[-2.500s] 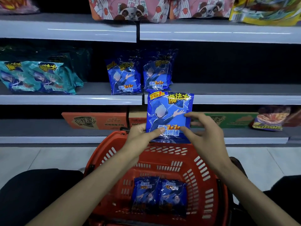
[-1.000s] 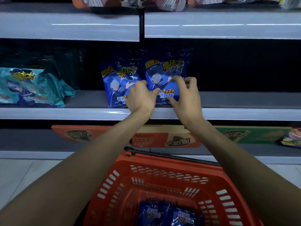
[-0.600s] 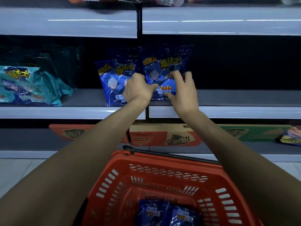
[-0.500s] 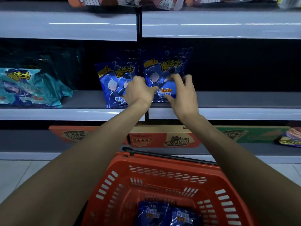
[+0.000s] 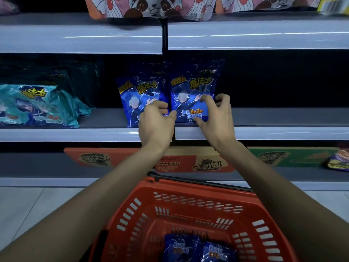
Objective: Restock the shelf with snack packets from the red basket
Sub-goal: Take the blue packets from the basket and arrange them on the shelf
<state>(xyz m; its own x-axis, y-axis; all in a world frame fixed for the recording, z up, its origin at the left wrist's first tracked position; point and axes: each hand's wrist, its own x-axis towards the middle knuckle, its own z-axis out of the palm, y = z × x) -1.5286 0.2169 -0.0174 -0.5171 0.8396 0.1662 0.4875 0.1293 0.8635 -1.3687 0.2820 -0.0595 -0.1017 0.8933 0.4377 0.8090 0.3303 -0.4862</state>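
Right hand [image 5: 217, 118] pinches the blue snack packet [image 5: 190, 91] upright on the middle shelf [image 5: 283, 133]; left hand [image 5: 154, 123] touches its edge with the thumb, grip unclear. Yellow lettering reads 魔法士.

Blue packet [image 5: 192, 95] reads 魔法士; below, possibly 鸡翅味.

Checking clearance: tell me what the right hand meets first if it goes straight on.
The right blue packet; the right hand seems to touch its front with its fingertips, though contact is unclear.
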